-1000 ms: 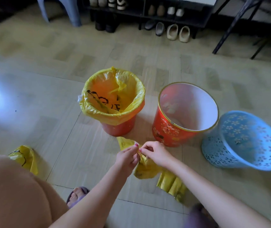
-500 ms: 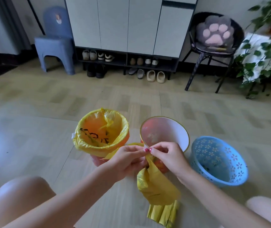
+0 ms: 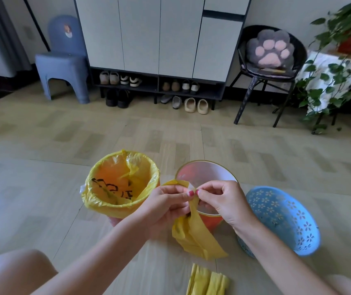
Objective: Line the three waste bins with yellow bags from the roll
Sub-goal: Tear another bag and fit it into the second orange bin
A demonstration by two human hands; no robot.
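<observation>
The yellow bag (image 3: pixel 193 233) has been raised from near the floor to the rim of the unlined red bin (image 3: pixel 207 175). Its top edge is pinched by the left hand (image 3: pixel 166 206) and right hand (image 3: pixel 223 201), fingertips together. The mouth is judged still unopened; lining follows. The blue bin (image 3: pixel 285 222) is also unlined.

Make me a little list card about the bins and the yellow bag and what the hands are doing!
lined bin: left bin wears a yellow bag
bare bins: red bin, blue flowery bin
left hand: pinches the new yellow bag
right hand: pinches the same bag's top
spare bags: folded on the floor, near edge
</observation>
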